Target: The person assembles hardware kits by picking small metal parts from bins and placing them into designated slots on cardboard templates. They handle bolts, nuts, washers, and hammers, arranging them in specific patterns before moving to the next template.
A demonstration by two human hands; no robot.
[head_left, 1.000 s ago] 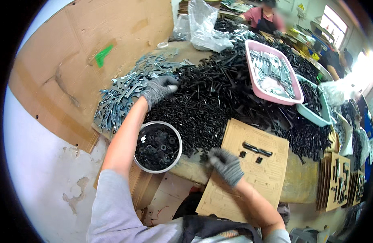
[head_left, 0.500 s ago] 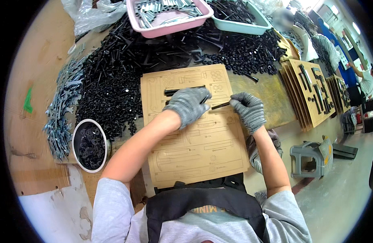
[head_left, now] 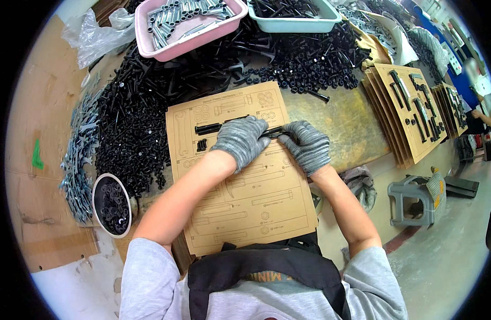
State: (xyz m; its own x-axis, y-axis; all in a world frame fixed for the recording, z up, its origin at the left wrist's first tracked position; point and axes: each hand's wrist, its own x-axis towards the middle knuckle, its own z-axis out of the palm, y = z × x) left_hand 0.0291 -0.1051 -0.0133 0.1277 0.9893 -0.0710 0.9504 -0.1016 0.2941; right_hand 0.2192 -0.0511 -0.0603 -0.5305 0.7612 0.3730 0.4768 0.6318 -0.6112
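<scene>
Both my hands wear grey knit gloves and meet over a brown cardboard sheet (head_left: 240, 197) printed with outlines of bolts, nuts and a wrench. My left hand (head_left: 242, 140) is closed, its fingertips pinching one end of some slim black bolts (head_left: 272, 133). From the other side, my right hand (head_left: 307, 146) grips their right end; how many there are is partly hidden by the fingers. Left of my left hand, a thick black bolt (head_left: 208, 129) lies on the sheet, partly covered by the glove farther along. Just below it sits a small group of short black screws (head_left: 202, 145).
Piles of black screws (head_left: 128, 128) and black nuts (head_left: 309, 69) surround the sheet's far side. Beyond stand a pink tray (head_left: 195, 40) of silver tubes and a teal tray (head_left: 296, 25). A white bucket (head_left: 129, 213) holds black washers. Filled cardboard sheets (head_left: 410, 112) lean at right, above a grey stool (head_left: 416, 197).
My right hand has moved left to meet my left hand, bringing the black bolt it held against the left fingertips. The whole view has shifted slightly.
</scene>
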